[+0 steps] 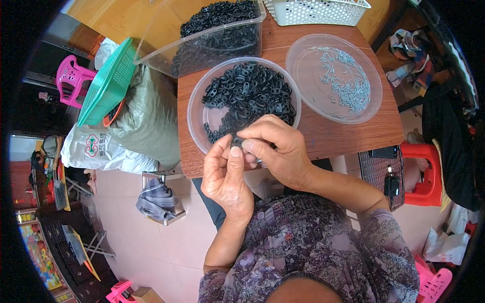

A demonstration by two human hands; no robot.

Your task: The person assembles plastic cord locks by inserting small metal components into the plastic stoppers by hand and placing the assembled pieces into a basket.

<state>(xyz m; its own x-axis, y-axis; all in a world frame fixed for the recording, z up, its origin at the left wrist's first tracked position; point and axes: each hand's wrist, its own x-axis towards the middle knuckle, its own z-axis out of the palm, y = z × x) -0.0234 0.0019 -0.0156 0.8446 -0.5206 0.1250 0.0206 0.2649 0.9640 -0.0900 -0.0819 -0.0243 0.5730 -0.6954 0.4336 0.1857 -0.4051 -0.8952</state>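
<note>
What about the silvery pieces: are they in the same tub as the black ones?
No, the silvery pieces lie in a separate clear tray, to the right of the tub that holds the black pieces.

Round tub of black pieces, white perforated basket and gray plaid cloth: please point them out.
Round tub (214,116), head view: bare patch of its bottom.
White perforated basket (318,16), head view: front wall.
Gray plaid cloth (157,199), head view: middle of folds.

Near-right tabletop (348,137) gives passage; tub (214,117) blocks left.
</note>
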